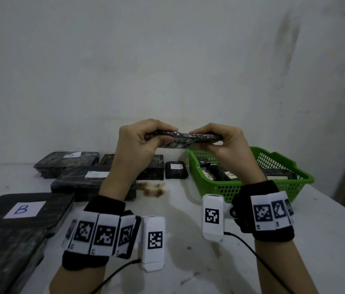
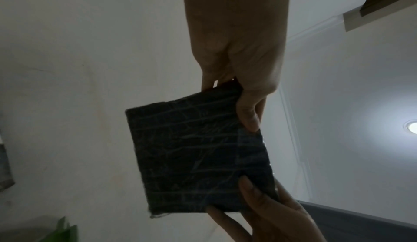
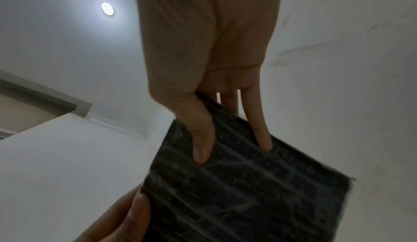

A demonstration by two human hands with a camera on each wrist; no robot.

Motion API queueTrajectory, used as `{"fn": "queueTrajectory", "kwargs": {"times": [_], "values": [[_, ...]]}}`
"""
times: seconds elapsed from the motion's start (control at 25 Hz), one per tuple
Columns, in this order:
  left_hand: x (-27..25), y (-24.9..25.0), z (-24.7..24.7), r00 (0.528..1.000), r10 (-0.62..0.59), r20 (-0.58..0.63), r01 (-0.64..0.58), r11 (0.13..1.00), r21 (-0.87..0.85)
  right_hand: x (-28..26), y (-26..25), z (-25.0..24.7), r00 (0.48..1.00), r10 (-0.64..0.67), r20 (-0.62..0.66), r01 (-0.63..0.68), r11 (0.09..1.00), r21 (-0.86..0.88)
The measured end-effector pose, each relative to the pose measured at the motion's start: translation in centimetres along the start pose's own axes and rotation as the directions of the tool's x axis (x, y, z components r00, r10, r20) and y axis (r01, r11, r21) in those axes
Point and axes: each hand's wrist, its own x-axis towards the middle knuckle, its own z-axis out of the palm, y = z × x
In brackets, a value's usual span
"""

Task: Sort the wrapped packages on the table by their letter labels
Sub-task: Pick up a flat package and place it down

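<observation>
A flat package in black wrap [image 1: 183,139] is held edge-on in the air above the table's back middle. My left hand [image 1: 159,137] grips its left end and my right hand [image 1: 204,138] grips its right end, thumbs underneath and fingers curled over the top. From the left wrist the package [image 2: 198,156] shows its plain dark underside, with the left hand [image 2: 246,113] on one edge. The right wrist view shows the package [image 3: 248,183] pinched by the right hand [image 3: 230,149]. No label on it is visible.
Black wrapped packages lie on the white table [image 1: 188,240] at the left: two marked B [image 1: 24,209] [image 1: 95,174], one farther back [image 1: 72,154] and a small one [image 1: 177,169]. A green basket [image 1: 284,183] at the right holds more packages. A brown stain [image 1: 152,188] marks the middle.
</observation>
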Motion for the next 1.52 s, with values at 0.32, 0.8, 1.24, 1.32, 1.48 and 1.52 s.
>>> {"fn": "queueTrajectory", "kwargs": {"times": [0.32,0.8,1.24,1.32,1.48,1.52], "values": [[0.0,0.2,0.0,0.999,0.030,-0.012,-0.029,0.999,0.026,0.0,-0.8,0.7,0.999,-0.043,-0.013,0.044,0.991,0.123],[0.2,-0.4,0.0,0.991,0.130,-0.001,-0.129,0.983,0.133,-0.1,-1.6,0.6,0.999,-0.046,-0.010,0.046,0.998,0.046],[0.0,-1.2,1.4,0.841,-0.503,-0.198,0.401,0.826,-0.395,-0.2,1.1,0.5,0.859,0.463,0.217,-0.502,0.844,0.190],[0.1,-1.6,1.6,0.791,-0.602,-0.107,0.558,0.782,-0.276,0.1,0.9,0.2,0.895,0.442,0.064,-0.431,0.817,0.384],[0.0,-1.4,1.2,0.877,-0.458,-0.144,0.473,0.876,0.094,0.1,-0.2,-0.3,0.911,0.076,-0.406,-0.108,0.993,-0.057],[0.0,-0.8,1.0,0.929,-0.340,-0.144,0.355,0.929,0.101,0.1,-0.4,-0.4,0.920,-0.037,-0.391,-0.043,0.980,-0.193]]}}
